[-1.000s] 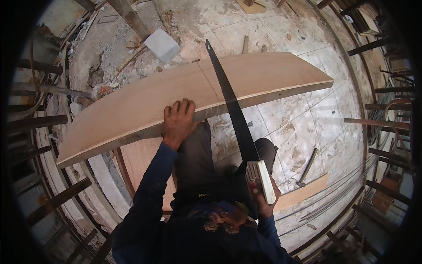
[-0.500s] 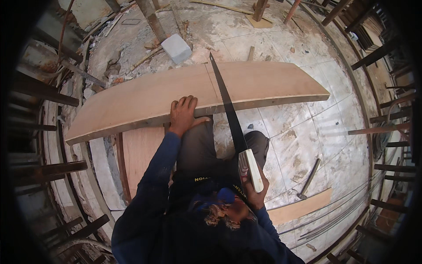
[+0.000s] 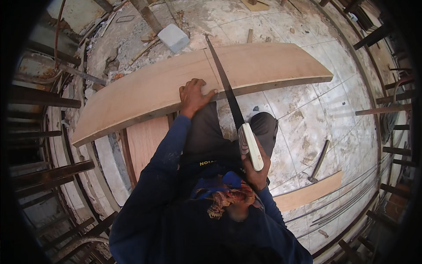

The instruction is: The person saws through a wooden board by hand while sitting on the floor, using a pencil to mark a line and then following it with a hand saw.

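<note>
A long wooden panel [image 3: 140, 90] with a smooth light-brown face stretches crosswise in front of me, above my knees. My left hand [image 3: 193, 97] lies on its near edge, fingers spread over the face and thumb stretched toward the saw. A thin dark line [image 3: 211, 64] crosses the panel just right of those fingers. My right hand [image 3: 258, 166] is closed round the white handle of a handsaw [image 3: 231, 99]. The dark blade slants up and left across the panel, right of the line at the near edge, its tip past the far edge. Whether its teeth touch the wood, I cannot tell.
A pale concrete block [image 3: 174, 38] stands beyond the panel, near rubble. On the tiled floor to the right lie a hammer [image 3: 319, 161], a plywood strip [image 3: 310, 192] and several thin rods [image 3: 340, 206]. Another wooden sheet [image 3: 147, 143] is below the panel. Posts line both sides.
My left thumb has shifted from the panel's near edge up toward the line. The saw is still in my right hand, at much the same slant. The whole view has shifted a little.
</note>
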A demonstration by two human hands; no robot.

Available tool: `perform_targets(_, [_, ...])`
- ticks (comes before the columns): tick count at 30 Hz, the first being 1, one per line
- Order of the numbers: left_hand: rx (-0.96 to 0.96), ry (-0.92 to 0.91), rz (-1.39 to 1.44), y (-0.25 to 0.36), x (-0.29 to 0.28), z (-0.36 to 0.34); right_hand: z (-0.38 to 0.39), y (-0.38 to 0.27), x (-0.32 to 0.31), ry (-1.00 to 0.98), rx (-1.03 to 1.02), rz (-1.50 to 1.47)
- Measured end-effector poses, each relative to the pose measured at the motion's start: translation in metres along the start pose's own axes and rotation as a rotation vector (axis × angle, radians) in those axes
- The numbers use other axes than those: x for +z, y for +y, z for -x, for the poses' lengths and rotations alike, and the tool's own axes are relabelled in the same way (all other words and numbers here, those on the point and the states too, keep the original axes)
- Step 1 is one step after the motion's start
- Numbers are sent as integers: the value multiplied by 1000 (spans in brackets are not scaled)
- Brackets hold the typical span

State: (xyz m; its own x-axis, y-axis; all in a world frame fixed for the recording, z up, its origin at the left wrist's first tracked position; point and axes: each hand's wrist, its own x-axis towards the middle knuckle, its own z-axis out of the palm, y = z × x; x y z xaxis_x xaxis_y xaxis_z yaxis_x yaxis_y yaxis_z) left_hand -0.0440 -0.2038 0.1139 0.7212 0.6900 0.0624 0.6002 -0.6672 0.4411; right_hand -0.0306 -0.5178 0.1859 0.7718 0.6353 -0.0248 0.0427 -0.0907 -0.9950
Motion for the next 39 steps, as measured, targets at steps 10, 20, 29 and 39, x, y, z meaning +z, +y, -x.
perform_targets(10, [-94,-15,-68,17,-1,-2,-1,0,5,-7,-6,49])
perform_targets(20, [-152,-39,-42,19,2,-5,26,-11,0,-23,18,176])
perform_targets(29, [-181,-39,-58,21,1,-6,84,-48,-28,-43,234,229])
perform_targets(39, [-186,-21,-49,20,2,-10,23,-25,-1,-17,119,192])
